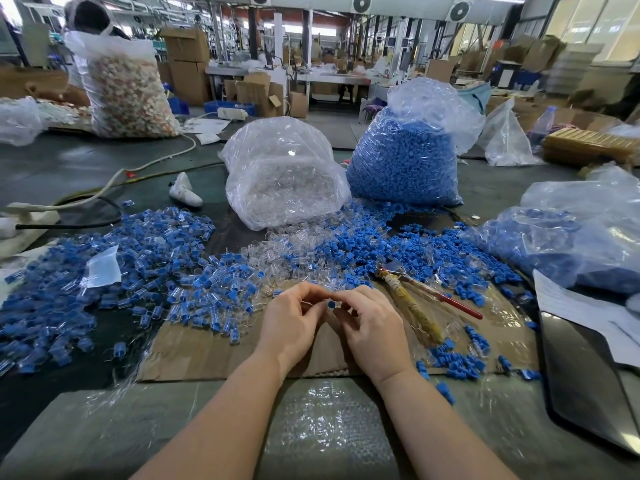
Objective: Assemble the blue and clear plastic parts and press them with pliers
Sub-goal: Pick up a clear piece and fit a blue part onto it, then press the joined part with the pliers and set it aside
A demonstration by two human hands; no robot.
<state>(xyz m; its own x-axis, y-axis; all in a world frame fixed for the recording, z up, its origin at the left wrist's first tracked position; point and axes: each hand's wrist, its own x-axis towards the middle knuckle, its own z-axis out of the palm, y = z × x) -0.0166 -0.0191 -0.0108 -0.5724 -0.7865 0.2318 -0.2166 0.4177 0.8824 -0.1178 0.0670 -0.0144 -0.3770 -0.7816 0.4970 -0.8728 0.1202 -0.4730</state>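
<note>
both hands meet over the cardboard sheet (214, 351): right hand (372, 327) pinches a blue plastic part (331, 304), left hand (294, 322) curls its fingers narrowly, likely steadying a clear piece for mating. pliers (415, 289) lie just right, within reach.

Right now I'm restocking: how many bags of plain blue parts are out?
2: one upright bag behind the loose pile, one slumped bag at right. Others may be hidden.

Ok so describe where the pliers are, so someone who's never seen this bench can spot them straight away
Start at the tall bag of blue parts and come straight toward the cardboard sheet. The pliers lie there, right of the right hand. Nothing else nearby has one thin red handle and one yellowish wrapped handle.
</note>
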